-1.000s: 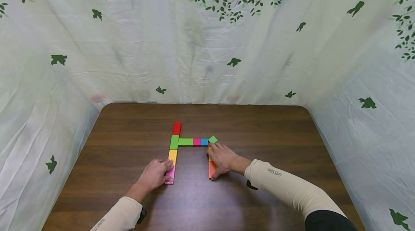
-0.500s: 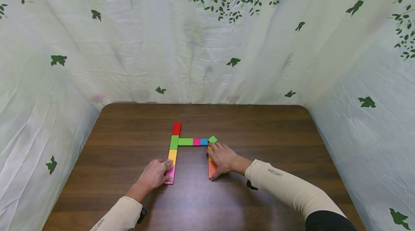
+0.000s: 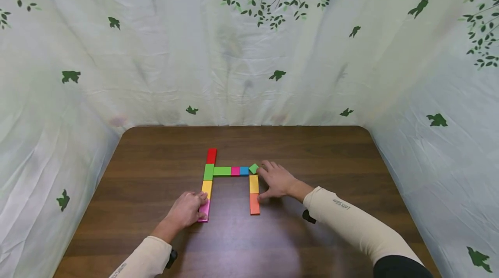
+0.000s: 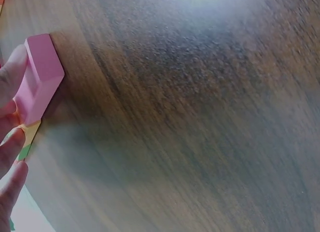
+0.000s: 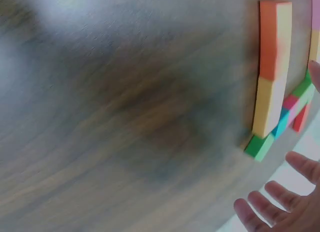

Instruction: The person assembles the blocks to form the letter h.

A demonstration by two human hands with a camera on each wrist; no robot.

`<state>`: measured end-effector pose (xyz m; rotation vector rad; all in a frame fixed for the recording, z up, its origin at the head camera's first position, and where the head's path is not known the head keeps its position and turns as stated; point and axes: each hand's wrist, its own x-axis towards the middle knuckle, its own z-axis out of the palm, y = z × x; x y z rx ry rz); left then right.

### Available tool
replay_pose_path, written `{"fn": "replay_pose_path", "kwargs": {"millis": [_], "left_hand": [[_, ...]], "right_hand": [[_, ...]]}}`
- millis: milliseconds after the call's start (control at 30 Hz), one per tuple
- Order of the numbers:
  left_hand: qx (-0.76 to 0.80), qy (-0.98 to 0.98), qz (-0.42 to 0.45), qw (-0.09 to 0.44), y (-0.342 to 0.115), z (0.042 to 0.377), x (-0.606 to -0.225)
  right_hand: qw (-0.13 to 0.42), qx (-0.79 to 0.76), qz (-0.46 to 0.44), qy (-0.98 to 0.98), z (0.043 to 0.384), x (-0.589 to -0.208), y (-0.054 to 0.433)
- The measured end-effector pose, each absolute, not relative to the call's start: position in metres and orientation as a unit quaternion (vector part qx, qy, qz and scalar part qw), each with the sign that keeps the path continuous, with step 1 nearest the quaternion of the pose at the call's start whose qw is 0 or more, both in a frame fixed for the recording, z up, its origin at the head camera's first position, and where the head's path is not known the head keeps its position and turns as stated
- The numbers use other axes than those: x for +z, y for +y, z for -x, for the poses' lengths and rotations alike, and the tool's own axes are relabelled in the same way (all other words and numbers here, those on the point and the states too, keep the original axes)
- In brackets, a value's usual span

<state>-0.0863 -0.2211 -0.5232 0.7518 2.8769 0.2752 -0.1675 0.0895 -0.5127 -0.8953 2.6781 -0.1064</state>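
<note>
Colored blocks lie end to end on the table. In the left column, my left hand (image 3: 187, 209) rests its thumb and fingertips on the pink block (image 3: 205, 212); a yellow block (image 3: 207, 186), green block (image 3: 208, 172) and red block (image 3: 212, 155) continue beyond it. A long green block (image 3: 222, 172), magenta block (image 3: 235, 171) and blue block (image 3: 244, 171) form a crossbar. At its right end sits a turned small green block (image 3: 253, 168). Below that stand another yellow block (image 3: 254, 184) and an orange block (image 3: 254, 204). Beside them my right hand (image 3: 277, 180) spreads its fingers, index fingertip close to the small green block.
The brown wooden table (image 3: 312, 152) has rounded far corners. A white curtain (image 3: 241, 53) with green leaf prints surrounds it at the back and sides. Both forearms wear cream sleeves (image 3: 347, 217).
My right hand has moved right, off the right column, uncovering its yellow and orange blocks. The small green block has turned slightly. My left hand stays in place.
</note>
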Motion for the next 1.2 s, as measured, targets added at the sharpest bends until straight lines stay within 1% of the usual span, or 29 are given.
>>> {"fn": "replay_pose_path", "kwargs": {"millis": [200, 400, 500, 700, 933, 1000, 1200], "left_hand": [[0.093, 0.962, -0.243, 0.083, -0.223, 0.091, -0.523], [0.082, 0.956, -0.277, 0.046, -0.228, 0.097, -0.525], [0.084, 0.955, -0.28, 0.045, -0.231, 0.1, -0.525], [0.089, 0.955, -0.276, 0.06, -0.235, 0.103, -0.523], [0.092, 0.952, -0.287, 0.049, -0.241, 0.105, -0.526], [0.099, 0.953, -0.28, 0.055, -0.241, 0.105, -0.526], [0.122, 0.962, -0.224, 0.096, -0.241, 0.103, -0.526]], "right_hand": [[0.162, -0.086, 0.272, 0.945, 0.178, -0.509, 0.102], [0.179, -0.104, 0.222, 0.953, 0.187, -0.512, 0.112], [0.186, -0.103, 0.21, 0.954, 0.19, -0.514, 0.116], [0.196, -0.105, 0.199, 0.954, 0.194, -0.515, 0.123], [0.197, -0.108, 0.185, 0.957, 0.197, -0.515, 0.127], [0.196, -0.108, 0.183, 0.957, 0.197, -0.516, 0.128], [0.194, -0.104, 0.188, 0.957, 0.197, -0.515, 0.131]]}}
